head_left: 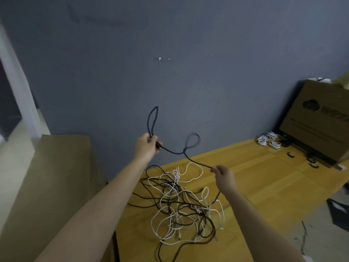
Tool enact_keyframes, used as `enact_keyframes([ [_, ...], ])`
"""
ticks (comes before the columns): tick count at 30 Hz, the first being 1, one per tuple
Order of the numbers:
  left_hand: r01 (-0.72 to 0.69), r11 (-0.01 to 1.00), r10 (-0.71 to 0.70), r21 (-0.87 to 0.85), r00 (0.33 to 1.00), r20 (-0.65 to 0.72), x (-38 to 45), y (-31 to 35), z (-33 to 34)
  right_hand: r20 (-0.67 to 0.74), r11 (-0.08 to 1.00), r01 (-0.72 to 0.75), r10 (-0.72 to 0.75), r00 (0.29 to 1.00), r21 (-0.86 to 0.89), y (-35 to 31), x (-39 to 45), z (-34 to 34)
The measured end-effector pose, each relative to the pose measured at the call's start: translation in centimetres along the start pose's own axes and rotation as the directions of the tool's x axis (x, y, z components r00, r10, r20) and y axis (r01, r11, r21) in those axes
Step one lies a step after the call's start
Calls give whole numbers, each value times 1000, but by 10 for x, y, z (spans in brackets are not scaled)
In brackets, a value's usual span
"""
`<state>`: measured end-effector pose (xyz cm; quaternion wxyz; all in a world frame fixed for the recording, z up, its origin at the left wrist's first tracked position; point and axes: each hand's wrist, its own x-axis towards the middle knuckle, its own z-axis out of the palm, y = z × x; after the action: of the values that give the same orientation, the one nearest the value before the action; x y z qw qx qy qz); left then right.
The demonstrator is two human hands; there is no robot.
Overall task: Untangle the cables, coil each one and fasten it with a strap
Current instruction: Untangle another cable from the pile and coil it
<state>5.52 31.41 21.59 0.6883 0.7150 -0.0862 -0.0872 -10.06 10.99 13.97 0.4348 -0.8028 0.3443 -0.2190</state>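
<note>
A plain indoor room, seemingly a storeroom or back office; its exact use cannot be told. A bare grey-blue wall (188,53) with chipped paint rises behind a wooden table (264,186). A printed cardboard box (321,120) stands at the table's far end, a second box (62,167) stands at the left, and a white door frame (18,91) edges the wall.

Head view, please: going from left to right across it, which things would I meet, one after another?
Olive-brown cardboard box → left hand pinching a loop of black cable → right hand holding the same cable → small coiled white cables → large brown printed cardboard box.
</note>
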Motion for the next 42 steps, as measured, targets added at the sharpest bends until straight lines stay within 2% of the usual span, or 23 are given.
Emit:
enact_keyframes([
  [3,-30,1000,31,8,994,-107,15,12,-22,-85,987,-154,149,985,-49,30,12,-12],
  [5,-47,999,49,21,993,-105,18,20,-28,-90,972,-211,202,975,-107,36,18,-15],
  [7,-76,997,76,17,996,-48,14,28,-24,-61,961,-197,188,980,-193,25,20,-10],
  [9,-104,995,104,-5,993,55,6,36,-13,-1,980,-83,84,996,-183,2,16,-1],
  [11,-124,992,127,-28,978,164,-2,43,0,82,989,105,-96,992,-104,-22,8,8],
  [14,-132,991,130,-14,950,284,-12,50,17,336,944,326,-292,896,-49,-52,-4,26],
  [16,-133,991,133,-21,939,316,-15,52,26,435,936,352,-312,845,-12,-59,-8,38],
  [18,-147,988,153,-42,935,319,-16,55,31,423,932,361,-337,841,24,-58,-11,46],
  [20,-166,985,172,-45,938,300,-17,58,32,387,927,374,-360,849,41,-53,-14,52],
  [22,-196,980,194,-17,946,259,-16,60,31,374,944,308,-328,868,115,-46,-15,52],
  [27,-240,963,234,127,971,57,-3,61,14,271,946,204,-272,924,253,-29,-9,28],
  [30,-160,978,173,132,980,-96,12,55,-7,160,911,13,-86,983,413,-13,0,-2],
  [32,-85,991,103,106,979,-175,21,47,-22,103,864,-102,58,993,494,-3,5,-23],
  [34,-5,997,23,83,975,-221,24,35,-29,86,844,-149,122,989,515,0,8,-36],
  [36,47,993,-22,108,974,-225,23,22,-27,62,851,-138,124,990,507,-4,8,-41],
  [38,87,991,-66,98,976,-206,19,12,-20,74,891,-78,50,996,446,-15,6,-46],
  [40,156,986,-146,51,976,-163,15,4,-13,178,971,46,-90,980,236,-25,2,-55],
  [42,223,974,-216,32,966,-140,12,-5,-8,247,979,201,-202,948,27,-30,-2,-61],
])
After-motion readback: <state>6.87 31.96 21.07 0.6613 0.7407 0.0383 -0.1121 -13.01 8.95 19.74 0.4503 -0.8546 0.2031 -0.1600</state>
